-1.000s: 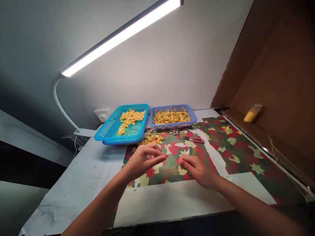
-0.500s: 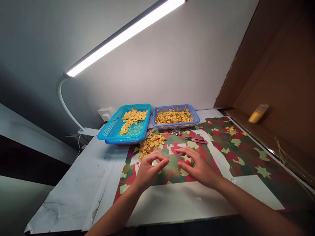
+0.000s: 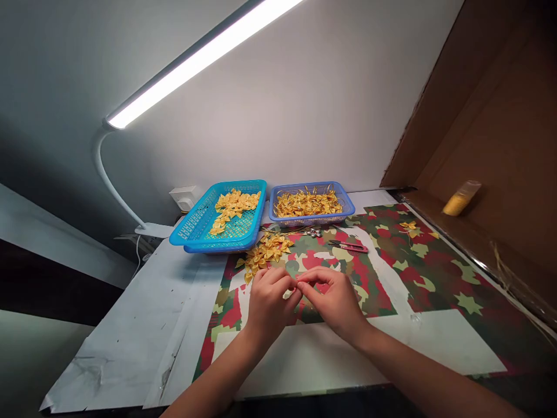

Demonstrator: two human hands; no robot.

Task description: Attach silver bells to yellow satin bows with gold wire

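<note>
My left hand (image 3: 272,302) and my right hand (image 3: 333,299) meet over the camouflage-patterned sheet (image 3: 383,290). Thumb and forefinger of each are pinched, the tips touching or almost touching. Whatever lies between them is too small to make out. Just beyond my left hand is a loose pile of yellow ribbon flowers (image 3: 267,249). Past my right hand lies a pair of pink-handled thread snips (image 3: 350,246). A small silvery cluster (image 3: 313,233) sits behind the hands, beside some thin stems.
A turquoise basket (image 3: 191,229) with yellow flowers stands at back left, next to a blue-violet basket (image 3: 348,204) of golden pieces. A lamp (image 3: 195,67) hangs above. On the right are a small yellow-filled container (image 3: 459,200), a flower (image 3: 409,227) and a cardboard wall (image 3: 491,116).
My hands have come together: the fingers were apart and curved, and now both pinch at the same spot. The view has shifted slightly. The baskets and snips stay in place.
</note>
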